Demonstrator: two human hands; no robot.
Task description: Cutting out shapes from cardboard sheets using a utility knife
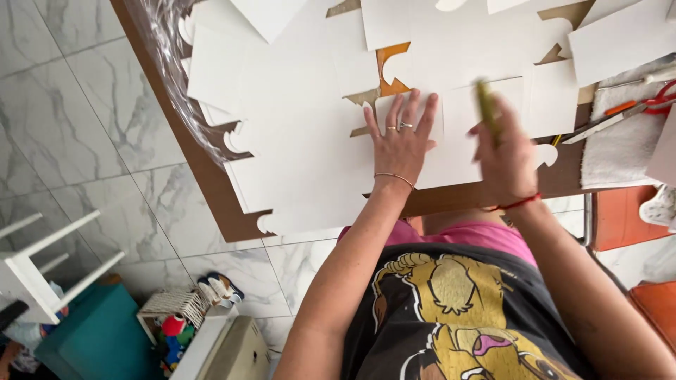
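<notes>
The left hand (403, 137) is lying flat, fingers spread, pinning a white sheet (451, 141) to the tabletop (211, 179) so it stays put. The right hand (503, 151) is gripping a green pen (484, 105) above the sheet, fingers curled.

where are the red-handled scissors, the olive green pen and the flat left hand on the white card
red-handled scissors (637, 107): head view, on the handles beside the white towel.
olive green pen (485, 105): head view, mid-shaft, blurred, in the right hand.
left hand (403, 141): head view, back of the hand, flat on the white card.
</notes>
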